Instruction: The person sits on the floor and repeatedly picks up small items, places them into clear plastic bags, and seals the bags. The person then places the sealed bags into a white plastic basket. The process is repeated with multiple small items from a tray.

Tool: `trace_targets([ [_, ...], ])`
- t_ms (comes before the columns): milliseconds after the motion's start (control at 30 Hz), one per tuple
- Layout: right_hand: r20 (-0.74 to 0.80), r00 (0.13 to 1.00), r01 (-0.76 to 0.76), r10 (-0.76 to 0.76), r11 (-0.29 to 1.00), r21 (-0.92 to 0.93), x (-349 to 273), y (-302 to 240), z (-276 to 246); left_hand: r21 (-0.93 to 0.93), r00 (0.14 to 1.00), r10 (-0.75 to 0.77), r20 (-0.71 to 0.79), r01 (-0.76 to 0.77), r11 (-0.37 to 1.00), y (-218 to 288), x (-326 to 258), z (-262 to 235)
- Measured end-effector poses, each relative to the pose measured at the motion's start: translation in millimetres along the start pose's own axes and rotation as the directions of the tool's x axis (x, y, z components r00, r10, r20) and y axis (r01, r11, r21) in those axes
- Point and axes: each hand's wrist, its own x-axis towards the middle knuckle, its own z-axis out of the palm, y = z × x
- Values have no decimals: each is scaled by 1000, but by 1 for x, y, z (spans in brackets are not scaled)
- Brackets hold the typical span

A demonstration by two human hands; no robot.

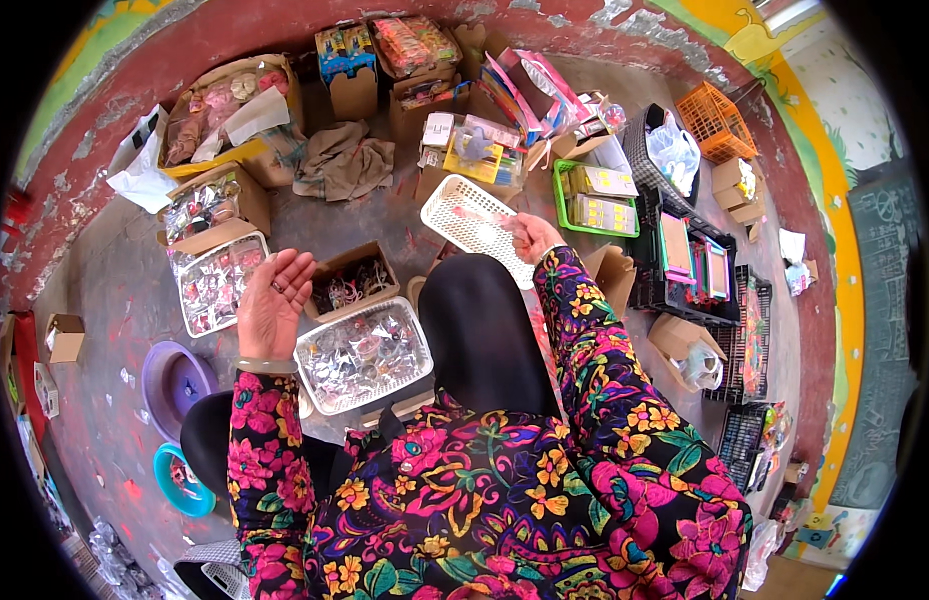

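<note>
My left hand (275,305) is raised, palm turned up and fingers stretched, with nothing in it. It is between a white basket of clear packets (223,285) and a second white basket of shiny packets (365,355). At the right, my right hand (535,238) pinches a small clear packet (483,216) with something pinkish in it; the contents are too small to name. That packet hangs over a white perforated basket (460,195). Beside my left hand stands a cardboard box (357,283) with small dark items inside.
A purple basin (175,385) and a turquoise basin (185,480) sit at the left. Cardboard boxes of goods line the far wall. To the right are a green basket (597,198), a black crate (685,260) and an orange crate (717,122). My knee (485,330) rises in the middle.
</note>
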Motion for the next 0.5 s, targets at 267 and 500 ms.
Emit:
trace_targets([
  [267,-259,962,-106,-86,758,-644,18,4,-46,0,1000,-18,-1,18,1000,-1,0,4],
  [500,394,750,504,-531,71,-861,-33,-42,6,37,999,10,33,-11,999,4,-3,5],
])
